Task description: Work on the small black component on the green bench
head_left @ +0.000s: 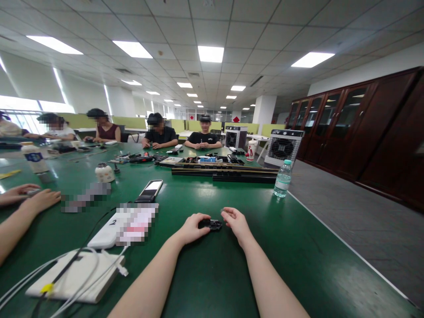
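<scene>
My left hand (195,229) is closed on a small black plastic part (214,225), with its thumb and fingers at the part's left end. Uneven detail shows on top of the part, like an opened electronic casing, too small to make out. Just to the right, my right hand (236,221) is apart from the part. Its thumb and fingertips come together in a pinch, and a tiny greyish bit may be between them. Both hands are low over the green table (212,274).
Left of my arms lie a white power bank (105,232), a white box (74,276) with cables and a phone (150,191). A water bottle (282,180) stands near the right edge. Black strips (245,177) lie farther back. A co-worker's hands (38,201) are at far left; several people sit beyond.
</scene>
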`<state>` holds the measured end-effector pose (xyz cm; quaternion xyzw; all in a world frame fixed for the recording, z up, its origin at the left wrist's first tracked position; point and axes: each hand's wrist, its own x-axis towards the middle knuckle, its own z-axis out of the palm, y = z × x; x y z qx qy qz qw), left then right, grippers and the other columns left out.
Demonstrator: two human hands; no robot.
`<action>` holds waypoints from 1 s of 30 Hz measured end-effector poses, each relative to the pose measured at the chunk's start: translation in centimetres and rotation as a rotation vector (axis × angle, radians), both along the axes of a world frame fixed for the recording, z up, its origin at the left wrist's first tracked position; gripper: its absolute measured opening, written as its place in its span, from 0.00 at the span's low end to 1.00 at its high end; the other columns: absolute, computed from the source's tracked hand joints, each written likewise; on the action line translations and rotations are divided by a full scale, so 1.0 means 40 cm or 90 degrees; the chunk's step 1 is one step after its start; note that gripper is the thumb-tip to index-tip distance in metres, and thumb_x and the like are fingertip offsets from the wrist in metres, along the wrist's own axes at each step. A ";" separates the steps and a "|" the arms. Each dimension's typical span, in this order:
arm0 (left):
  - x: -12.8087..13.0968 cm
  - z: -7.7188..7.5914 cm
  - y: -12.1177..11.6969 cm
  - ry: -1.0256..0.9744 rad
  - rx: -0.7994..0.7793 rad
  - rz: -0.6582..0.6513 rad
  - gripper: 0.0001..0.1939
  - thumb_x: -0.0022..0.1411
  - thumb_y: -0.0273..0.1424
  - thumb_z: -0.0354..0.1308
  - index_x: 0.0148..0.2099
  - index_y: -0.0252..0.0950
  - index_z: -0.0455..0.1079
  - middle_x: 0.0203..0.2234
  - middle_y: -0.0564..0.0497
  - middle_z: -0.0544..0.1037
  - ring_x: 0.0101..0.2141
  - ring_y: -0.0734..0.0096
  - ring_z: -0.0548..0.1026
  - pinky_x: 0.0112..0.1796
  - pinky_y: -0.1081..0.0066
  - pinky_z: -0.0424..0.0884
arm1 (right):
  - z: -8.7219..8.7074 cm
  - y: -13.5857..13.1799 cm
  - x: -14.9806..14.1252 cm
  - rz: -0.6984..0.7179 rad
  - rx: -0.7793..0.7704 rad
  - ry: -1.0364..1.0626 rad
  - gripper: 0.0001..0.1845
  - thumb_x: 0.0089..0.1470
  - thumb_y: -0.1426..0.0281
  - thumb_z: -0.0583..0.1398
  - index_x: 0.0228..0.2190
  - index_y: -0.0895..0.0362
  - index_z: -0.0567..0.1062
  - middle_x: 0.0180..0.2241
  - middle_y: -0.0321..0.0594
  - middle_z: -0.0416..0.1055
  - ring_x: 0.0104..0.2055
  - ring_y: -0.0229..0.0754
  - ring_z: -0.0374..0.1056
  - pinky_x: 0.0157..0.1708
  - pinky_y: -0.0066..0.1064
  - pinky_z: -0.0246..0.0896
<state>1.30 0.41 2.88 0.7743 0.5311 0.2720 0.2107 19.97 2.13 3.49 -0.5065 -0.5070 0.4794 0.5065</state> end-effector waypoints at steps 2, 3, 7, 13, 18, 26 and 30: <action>-0.001 -0.004 0.002 -0.001 0.000 -0.003 0.21 0.51 0.32 0.58 0.49 0.37 0.69 0.45 0.47 0.74 0.46 0.60 0.70 0.50 0.64 0.63 | -0.005 0.002 0.000 0.019 0.011 0.001 0.21 0.36 0.59 0.64 0.34 0.58 0.73 0.33 0.44 0.76 0.34 0.46 0.71 0.29 0.33 0.64; -0.002 -0.005 0.003 -0.002 0.000 -0.004 0.21 0.51 0.32 0.58 0.49 0.37 0.69 0.45 0.47 0.74 0.46 0.60 0.70 0.50 0.64 0.63 | -0.007 0.004 0.000 0.028 0.018 0.002 0.21 0.36 0.59 0.64 0.34 0.57 0.73 0.34 0.44 0.76 0.35 0.46 0.71 0.30 0.34 0.65; -0.004 -0.010 0.006 -0.003 -0.002 -0.005 0.22 0.50 0.31 0.59 0.49 0.36 0.69 0.44 0.47 0.74 0.46 0.59 0.70 0.50 0.64 0.64 | -0.019 0.012 -0.003 0.073 0.057 0.011 0.20 0.35 0.60 0.65 0.33 0.57 0.74 0.36 0.44 0.76 0.39 0.48 0.71 0.38 0.38 0.65; -0.005 -0.014 0.008 0.002 0.001 -0.004 0.22 0.49 0.32 0.60 0.49 0.37 0.69 0.44 0.47 0.74 0.46 0.59 0.70 0.49 0.64 0.64 | -0.037 0.015 -0.009 0.117 0.118 -0.009 0.18 0.38 0.65 0.64 0.34 0.58 0.73 0.35 0.44 0.76 0.40 0.45 0.71 0.45 0.39 0.63; -0.005 -0.015 0.010 0.003 0.016 -0.005 0.22 0.49 0.33 0.60 0.48 0.37 0.69 0.43 0.47 0.74 0.45 0.60 0.70 0.48 0.65 0.65 | -0.030 0.001 -0.009 0.131 0.173 -0.191 0.13 0.44 0.68 0.60 0.35 0.57 0.74 0.35 0.42 0.75 0.39 0.44 0.70 0.42 0.38 0.63; -0.009 -0.021 0.014 0.006 0.030 -0.014 0.21 0.50 0.34 0.59 0.48 0.38 0.70 0.42 0.47 0.75 0.44 0.60 0.71 0.48 0.65 0.65 | -0.008 -0.019 -0.006 0.190 0.255 -0.445 0.10 0.44 0.72 0.61 0.33 0.52 0.76 0.39 0.39 0.73 0.45 0.46 0.65 0.49 0.38 0.57; -0.009 -0.026 0.018 0.006 0.023 -0.009 0.21 0.51 0.34 0.59 0.49 0.38 0.70 0.43 0.48 0.75 0.45 0.61 0.71 0.48 0.65 0.65 | -0.014 -0.015 -0.003 0.194 0.248 -0.482 0.11 0.44 0.71 0.61 0.34 0.51 0.77 0.40 0.38 0.73 0.45 0.45 0.65 0.48 0.37 0.56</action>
